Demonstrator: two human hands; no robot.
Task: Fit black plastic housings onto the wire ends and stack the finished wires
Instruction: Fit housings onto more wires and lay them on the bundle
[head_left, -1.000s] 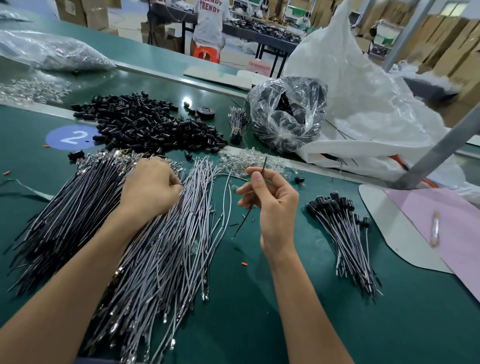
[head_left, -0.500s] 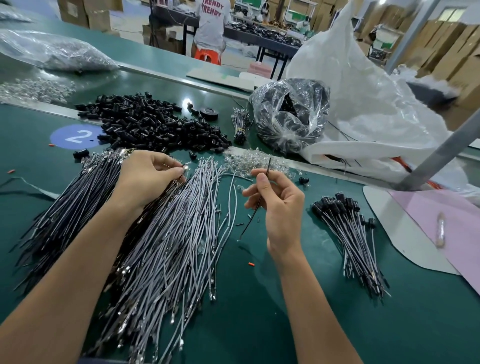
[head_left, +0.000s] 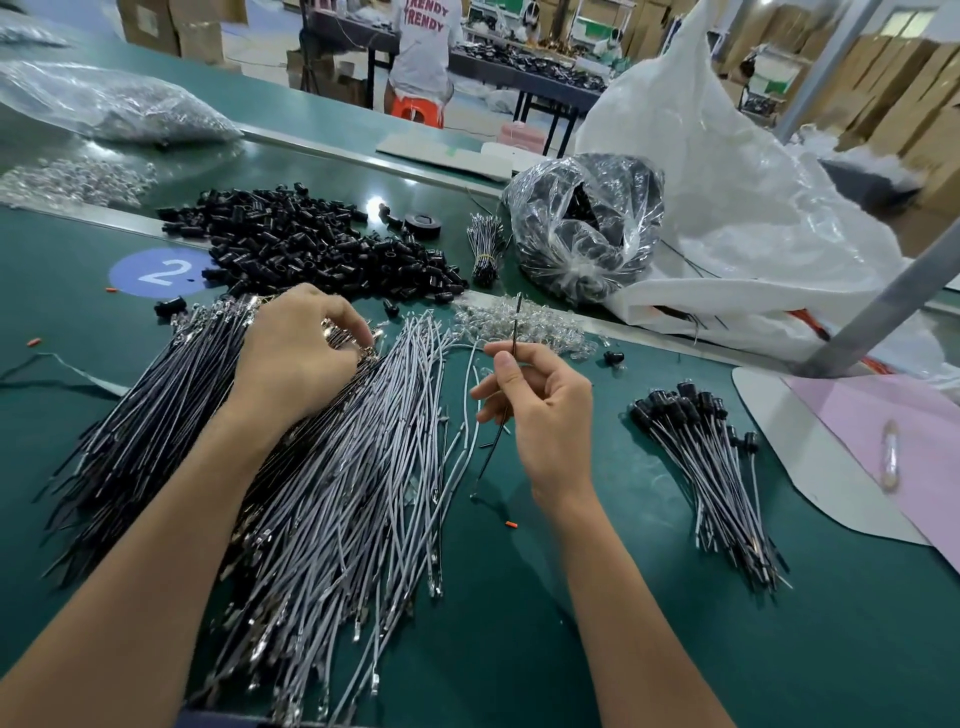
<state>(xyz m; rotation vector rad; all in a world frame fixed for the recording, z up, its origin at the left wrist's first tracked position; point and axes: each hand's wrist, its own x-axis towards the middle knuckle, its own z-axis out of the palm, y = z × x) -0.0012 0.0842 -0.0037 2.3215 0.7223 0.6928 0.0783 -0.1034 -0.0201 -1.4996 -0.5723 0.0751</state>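
Pinching a thin black wire (head_left: 515, 328) between thumb and forefinger, my right hand (head_left: 545, 415) holds it nearly upright above the green tabletop (head_left: 519, 639). The wire's top end rises past my fingertips and the rest trails down beside my palm, while my other fingers are loosely curled. My left hand (head_left: 306, 353) lies knuckles-up on the far ends of the loose wires (head_left: 363, 467), fingers curled down among their metal terminals; I cannot tell whether it actually has hold of one. Those wires fan out toward me from under that hand, the darker ones beneath my left forearm and the grey ones between my two wrists. Just beyond my left hand sits the heap of black housings (head_left: 311, 244), with a round blue sticker (head_left: 161, 271) marked 2 off to its left. Just past my right fingertips lies a scatter of small clear pieces (head_left: 524, 322). To the right of my right hand, apart from it, the finished wires (head_left: 711, 467) lie stacked side by side, their fitted housings bunched at the far end. Farther beyond that hand stand a crinkled clear bag (head_left: 587, 223) with dark contents and, touching it on the right, a big white sack (head_left: 727, 182).
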